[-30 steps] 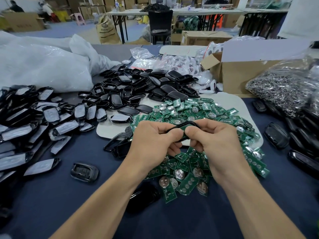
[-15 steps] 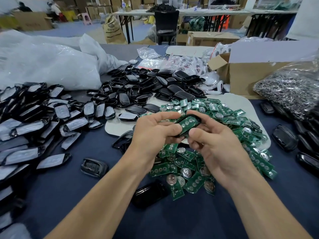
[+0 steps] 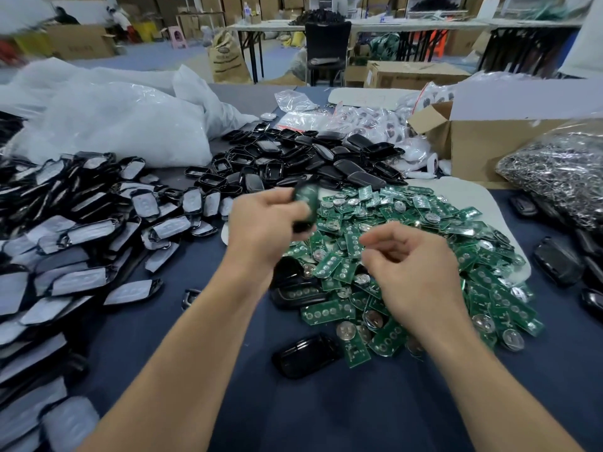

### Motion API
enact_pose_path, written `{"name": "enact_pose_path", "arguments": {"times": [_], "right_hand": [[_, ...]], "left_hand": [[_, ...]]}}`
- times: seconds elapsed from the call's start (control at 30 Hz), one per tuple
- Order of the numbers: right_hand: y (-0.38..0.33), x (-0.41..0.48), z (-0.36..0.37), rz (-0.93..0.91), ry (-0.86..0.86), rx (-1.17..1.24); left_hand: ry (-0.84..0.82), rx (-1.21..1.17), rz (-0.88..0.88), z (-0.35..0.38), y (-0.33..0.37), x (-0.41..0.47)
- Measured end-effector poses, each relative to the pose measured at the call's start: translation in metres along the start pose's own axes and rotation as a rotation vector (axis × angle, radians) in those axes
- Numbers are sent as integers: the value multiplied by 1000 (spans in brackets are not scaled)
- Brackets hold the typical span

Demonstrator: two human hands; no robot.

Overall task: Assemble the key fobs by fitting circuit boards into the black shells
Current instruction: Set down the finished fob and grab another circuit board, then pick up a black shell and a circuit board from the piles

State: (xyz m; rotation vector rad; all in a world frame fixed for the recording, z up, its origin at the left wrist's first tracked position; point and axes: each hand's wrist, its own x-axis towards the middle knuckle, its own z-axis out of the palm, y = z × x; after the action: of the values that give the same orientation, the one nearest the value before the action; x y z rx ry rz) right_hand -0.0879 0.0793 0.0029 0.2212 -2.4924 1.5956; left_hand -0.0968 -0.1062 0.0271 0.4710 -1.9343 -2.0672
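L hand [image 3: 264,230] grips blurred black shell [image 3: 305,203], R hand [image 3: 414,265] loose, empty, above board pile [image 3: 424,216]

1. Small-parts assembly workshop in a warehouse-style hall.
2. My bench carries bulk heaps: black shells [image 3: 293,158], green circuit boards [image 3: 408,223], film-covered covers [image 3: 81,230], a bag of small metal parts [image 3: 561,171].
3. Open cardboard box [image 3: 483,141] on the bench, another carton [image 3: 411,76] on the floor behind.
4. Further back: folding tables [image 3: 408,26], a sack [image 3: 225,60], a chair [image 3: 326,37].
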Motion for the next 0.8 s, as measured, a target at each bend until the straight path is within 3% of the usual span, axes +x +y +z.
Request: {"name": "enact_pose_path", "arguments": {"times": [0.07, 0.17, 0.37, 0.5, 0.6, 0.7, 0.8], "right_hand": [[-11, -6, 13, -82, -123, -130], [-27, -11, 38, -181, -278, -294], [-51, -2, 68, -260, -396, -565], [-61, 0, 80, -296, -335, -451], [-63, 12, 104, -384, -447, -444], [-67, 22, 145, -460, -610, -590], [-79, 33, 186, -547, -639, -624]], "left_hand": [[128, -165, -35, -17, 5, 11], [224, -229, 11, -30, 6, 24], [309, -229, 22, -43, 6, 32], [341, -245, 49, -44, 6, 30], [426, -238, 123, -50, 13, 32], [550, -178, 217, -69, 24, 37], [649, -140, 264, -85, 32, 40]]}}
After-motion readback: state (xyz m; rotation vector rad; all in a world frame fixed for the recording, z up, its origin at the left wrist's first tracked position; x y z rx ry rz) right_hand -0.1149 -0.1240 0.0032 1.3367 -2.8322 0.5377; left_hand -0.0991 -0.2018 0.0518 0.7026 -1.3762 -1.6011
